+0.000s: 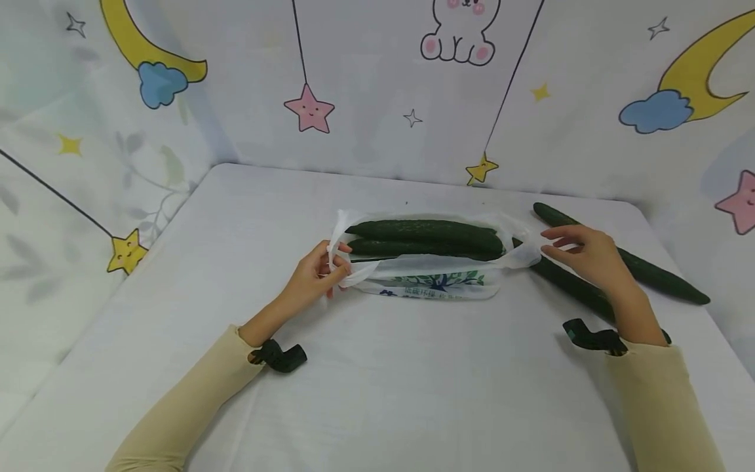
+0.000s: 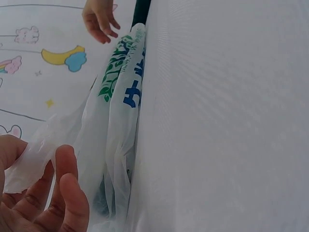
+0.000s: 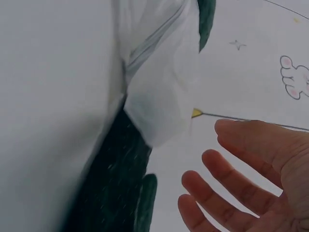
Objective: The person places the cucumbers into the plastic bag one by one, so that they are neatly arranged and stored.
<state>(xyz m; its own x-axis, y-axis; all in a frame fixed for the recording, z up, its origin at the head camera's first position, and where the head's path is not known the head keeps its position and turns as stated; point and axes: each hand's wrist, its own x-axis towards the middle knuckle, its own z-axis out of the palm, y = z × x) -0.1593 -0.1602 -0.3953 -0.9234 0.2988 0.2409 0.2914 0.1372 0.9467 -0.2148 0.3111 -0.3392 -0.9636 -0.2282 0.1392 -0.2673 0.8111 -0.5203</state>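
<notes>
A white plastic bag (image 1: 415, 267) with a green and blue print lies across the table, and two dark green cucumbers (image 1: 425, 231) show side by side in its opening. At the bag's left end my left hand (image 1: 309, 274) pinches the thin plastic between thumb and fingers; the left wrist view shows this pinched film (image 2: 34, 162) up close. Beyond the bag's right end, my right hand (image 1: 590, 257) hovers with fingers spread and slightly bent, apart from the plastic in the right wrist view. Under that hand, one cucumber (image 1: 569, 285) slants out from beneath the bag's handle (image 1: 525, 252).
Another cucumber (image 1: 666, 280) lies at the right side of the white-covered table (image 1: 413, 380). A printed cloth wall (image 1: 366, 78) with stars and moons rises behind the table. Dark bands (image 1: 283, 357) sit at both wrists.
</notes>
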